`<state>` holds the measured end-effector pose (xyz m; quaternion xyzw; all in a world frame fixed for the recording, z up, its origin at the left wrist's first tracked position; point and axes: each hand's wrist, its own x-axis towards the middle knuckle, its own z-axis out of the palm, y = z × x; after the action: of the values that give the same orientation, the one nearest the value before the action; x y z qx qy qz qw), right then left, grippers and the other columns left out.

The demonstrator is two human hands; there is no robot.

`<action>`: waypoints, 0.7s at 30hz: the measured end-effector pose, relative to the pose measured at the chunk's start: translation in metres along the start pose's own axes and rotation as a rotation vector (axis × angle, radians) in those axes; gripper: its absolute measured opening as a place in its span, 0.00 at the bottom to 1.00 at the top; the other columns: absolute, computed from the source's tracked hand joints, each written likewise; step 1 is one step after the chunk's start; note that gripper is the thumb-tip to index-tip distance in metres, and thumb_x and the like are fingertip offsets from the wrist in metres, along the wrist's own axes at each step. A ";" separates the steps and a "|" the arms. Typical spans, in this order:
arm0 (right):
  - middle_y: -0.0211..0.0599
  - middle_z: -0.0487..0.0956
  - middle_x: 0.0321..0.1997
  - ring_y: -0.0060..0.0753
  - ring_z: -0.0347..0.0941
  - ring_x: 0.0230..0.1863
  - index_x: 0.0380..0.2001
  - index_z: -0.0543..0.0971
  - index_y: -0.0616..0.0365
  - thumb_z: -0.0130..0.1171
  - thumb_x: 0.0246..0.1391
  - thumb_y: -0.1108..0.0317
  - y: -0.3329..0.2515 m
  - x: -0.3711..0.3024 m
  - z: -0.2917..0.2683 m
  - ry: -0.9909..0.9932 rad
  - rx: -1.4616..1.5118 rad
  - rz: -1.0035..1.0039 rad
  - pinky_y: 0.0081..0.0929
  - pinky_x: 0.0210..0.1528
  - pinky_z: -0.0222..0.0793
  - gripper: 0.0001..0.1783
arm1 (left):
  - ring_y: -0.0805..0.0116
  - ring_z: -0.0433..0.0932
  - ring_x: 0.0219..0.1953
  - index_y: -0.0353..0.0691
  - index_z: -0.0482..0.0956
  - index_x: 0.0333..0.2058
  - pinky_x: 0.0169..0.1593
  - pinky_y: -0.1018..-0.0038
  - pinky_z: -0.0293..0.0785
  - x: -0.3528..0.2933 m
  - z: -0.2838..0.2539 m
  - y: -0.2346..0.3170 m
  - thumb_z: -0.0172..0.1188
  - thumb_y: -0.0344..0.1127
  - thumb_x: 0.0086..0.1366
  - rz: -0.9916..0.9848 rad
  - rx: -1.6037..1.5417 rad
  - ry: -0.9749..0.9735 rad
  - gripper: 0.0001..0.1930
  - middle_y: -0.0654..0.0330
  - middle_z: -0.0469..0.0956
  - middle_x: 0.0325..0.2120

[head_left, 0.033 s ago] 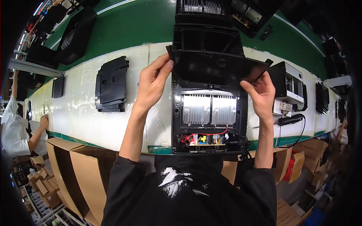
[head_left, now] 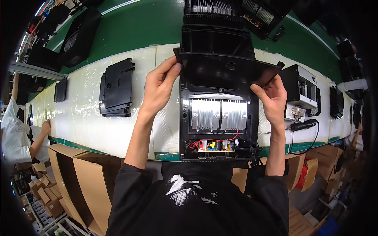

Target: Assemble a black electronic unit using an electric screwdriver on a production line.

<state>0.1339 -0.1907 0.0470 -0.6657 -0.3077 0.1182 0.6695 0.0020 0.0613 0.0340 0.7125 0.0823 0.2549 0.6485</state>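
My left hand (head_left: 160, 84) pinches the left end of a black plastic panel (head_left: 214, 70), and my right hand (head_left: 271, 96) grips its right end with the thumb on the near side. The panel is held tilted above an open black housing (head_left: 185, 135) right in front of me. Inside the housing are two finned silver heat sinks (head_left: 219, 114), and nearer me a circuit board (head_left: 216, 146) with red wires. The panel hides the housing's far part. Just behind the panel lies another black open casing (head_left: 215, 39).
A stack of black panels (head_left: 117, 88) lies to the left on the white-covered bench (head_left: 82, 126). To the right are a white device (head_left: 306, 88) and a black corded tool (head_left: 303, 125). More black housings (head_left: 80, 37) stand on the green surface. Cardboard boxes (head_left: 88, 177) stand below; another person's hand (head_left: 46, 128) is far left.
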 end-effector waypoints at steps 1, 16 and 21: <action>0.30 0.74 0.35 0.18 0.69 0.38 0.40 0.69 0.62 0.60 0.48 0.82 -0.001 0.000 0.001 -0.001 0.000 0.003 0.16 0.45 0.65 0.16 | 0.78 0.72 0.40 0.30 0.72 0.50 0.47 0.81 0.68 -0.002 -0.002 -0.002 0.51 0.32 0.67 -0.014 0.014 0.004 0.16 0.62 0.78 0.37; 0.31 0.75 0.30 0.21 0.69 0.35 0.35 0.72 0.63 0.63 0.42 0.82 0.002 -0.004 0.013 0.086 -0.382 -0.161 0.20 0.43 0.64 0.15 | 0.79 0.72 0.39 0.29 0.73 0.48 0.46 0.83 0.68 -0.012 0.000 -0.009 0.48 0.25 0.67 0.140 0.045 0.094 0.13 0.60 0.77 0.44; 0.33 0.78 0.32 0.22 0.71 0.35 0.37 0.73 0.64 0.64 0.44 0.78 0.007 0.000 0.019 0.214 -0.446 -0.145 0.20 0.45 0.64 0.15 | 0.79 0.72 0.38 0.30 0.75 0.46 0.45 0.83 0.68 -0.011 0.002 -0.011 0.50 0.25 0.66 0.159 0.098 0.152 0.12 0.58 0.79 0.43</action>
<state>0.1245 -0.1748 0.0392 -0.7817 -0.3005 -0.0721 0.5417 -0.0040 0.0563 0.0201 0.7263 0.0870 0.3545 0.5825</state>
